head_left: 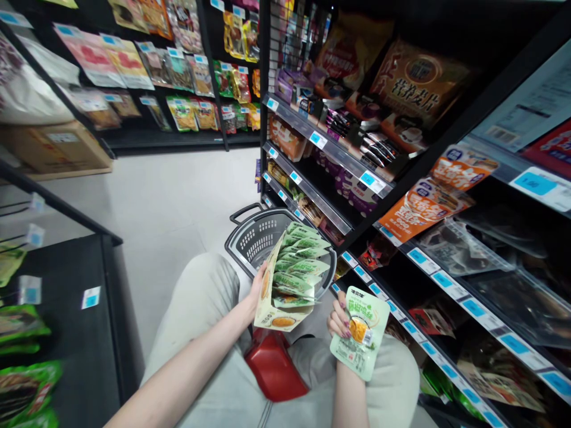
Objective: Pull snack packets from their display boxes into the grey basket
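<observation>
My left hand (pixel 257 291) grips the left side of an open display box (pixel 266 306), pale with a food picture on its front. Several green snack packets (pixel 297 261) stand in a row inside it. The box is tilted and overlaps the grey shopping basket (pixel 243 241) behind it. Over my right knee, my right hand (pixel 339 318) is closed on the left edge of a single light-green snack packet (pixel 362 333), which shows an orange dish on its front. Part of the basket's inside is hidden by the box.
A red stool (pixel 274 365) shows between my legs. On the right, store shelves (pixel 428 264) with price tags hold orange bags (pixel 422 205) and clear trays. Hanging bags line the far rack (pixel 165 139). A black low shelf (pixel 84 339) stands left, with a cardboard box (pixel 57 148) beyond.
</observation>
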`<state>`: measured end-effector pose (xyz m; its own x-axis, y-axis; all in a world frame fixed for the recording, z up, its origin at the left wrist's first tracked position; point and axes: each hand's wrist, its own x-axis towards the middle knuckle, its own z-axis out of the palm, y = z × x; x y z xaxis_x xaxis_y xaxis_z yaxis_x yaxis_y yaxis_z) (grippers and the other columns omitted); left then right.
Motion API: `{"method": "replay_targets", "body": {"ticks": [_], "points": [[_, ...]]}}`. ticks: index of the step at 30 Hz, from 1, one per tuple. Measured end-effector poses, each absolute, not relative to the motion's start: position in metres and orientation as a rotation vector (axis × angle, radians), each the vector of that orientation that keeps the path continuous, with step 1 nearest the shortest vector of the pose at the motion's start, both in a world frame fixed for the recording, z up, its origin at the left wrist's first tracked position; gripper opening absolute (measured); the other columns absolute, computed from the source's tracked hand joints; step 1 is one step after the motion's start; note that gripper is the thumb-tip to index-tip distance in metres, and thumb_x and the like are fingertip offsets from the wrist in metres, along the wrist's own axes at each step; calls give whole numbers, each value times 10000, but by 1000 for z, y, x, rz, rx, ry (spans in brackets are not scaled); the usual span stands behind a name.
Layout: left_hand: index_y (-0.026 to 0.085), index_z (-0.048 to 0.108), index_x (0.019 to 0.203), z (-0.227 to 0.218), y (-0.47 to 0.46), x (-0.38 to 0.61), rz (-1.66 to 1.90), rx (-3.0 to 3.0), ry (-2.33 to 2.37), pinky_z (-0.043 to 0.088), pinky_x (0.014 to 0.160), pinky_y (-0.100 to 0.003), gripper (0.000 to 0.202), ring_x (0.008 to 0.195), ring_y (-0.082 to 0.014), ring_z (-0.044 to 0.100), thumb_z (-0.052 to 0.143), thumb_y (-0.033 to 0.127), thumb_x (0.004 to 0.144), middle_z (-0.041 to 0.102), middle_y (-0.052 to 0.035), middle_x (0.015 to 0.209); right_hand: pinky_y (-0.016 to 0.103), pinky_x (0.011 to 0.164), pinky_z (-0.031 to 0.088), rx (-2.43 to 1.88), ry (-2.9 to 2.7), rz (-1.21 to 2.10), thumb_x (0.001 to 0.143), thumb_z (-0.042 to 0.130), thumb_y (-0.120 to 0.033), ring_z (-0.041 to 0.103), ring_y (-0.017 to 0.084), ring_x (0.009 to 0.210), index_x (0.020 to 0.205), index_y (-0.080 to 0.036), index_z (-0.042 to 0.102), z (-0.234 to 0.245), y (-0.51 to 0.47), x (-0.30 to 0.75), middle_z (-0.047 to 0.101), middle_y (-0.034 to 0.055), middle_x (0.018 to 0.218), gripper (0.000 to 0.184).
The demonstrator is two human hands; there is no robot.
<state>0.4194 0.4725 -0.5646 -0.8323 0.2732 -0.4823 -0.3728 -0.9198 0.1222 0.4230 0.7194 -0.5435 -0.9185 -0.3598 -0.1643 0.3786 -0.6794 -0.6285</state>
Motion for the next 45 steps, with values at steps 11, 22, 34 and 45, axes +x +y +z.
{"method": "replay_targets", "body": {"ticks": [11, 22, 34, 45], "points": [[154, 662, 1175, -562, 474, 420, 2714, -684, 288, 518, 919, -378, 527, 925, -273, 698, 434, 537, 893, 749, -92, 958, 216, 331, 182, 147, 1080, -2558, 650, 676, -607, 199, 84, 359, 710, -280, 402, -539, 718, 422, 232, -107, 505, 431], [155, 635, 1210, -556, 474, 420, 2717, -668, 310, 517, 935, -387, 547, 964, -277, 695, 388, 541, 912, 744, -99, 987, 228, 340, 170, 152, 1136, -2550, 716, 628, -588, 143, 79, 360, 721, -279, 429, -540, 717, 423, 210, -110, 501, 368], [151, 635, 1207, -560, 473, 419, 2729, -713, 313, 517, 945, -400, 531, 950, -273, 701, 407, 525, 908, 743, -99, 995, 259, 423, 322, 395, 1822, -2427, 641, 618, -538, 349, 109, 432, 708, -245, 530, -536, 709, 410, 408, -61, 547, 314], [172, 615, 1246, -558, 473, 420, 2724, -623, 252, 525, 919, -432, 534, 930, -282, 705, 407, 529, 908, 745, -104, 974, 387, 724, 458, 891, 2681, -1609, 573, 626, -439, 654, 294, 730, 732, -214, 628, -550, 747, 400, 708, 76, 672, 275]]}}
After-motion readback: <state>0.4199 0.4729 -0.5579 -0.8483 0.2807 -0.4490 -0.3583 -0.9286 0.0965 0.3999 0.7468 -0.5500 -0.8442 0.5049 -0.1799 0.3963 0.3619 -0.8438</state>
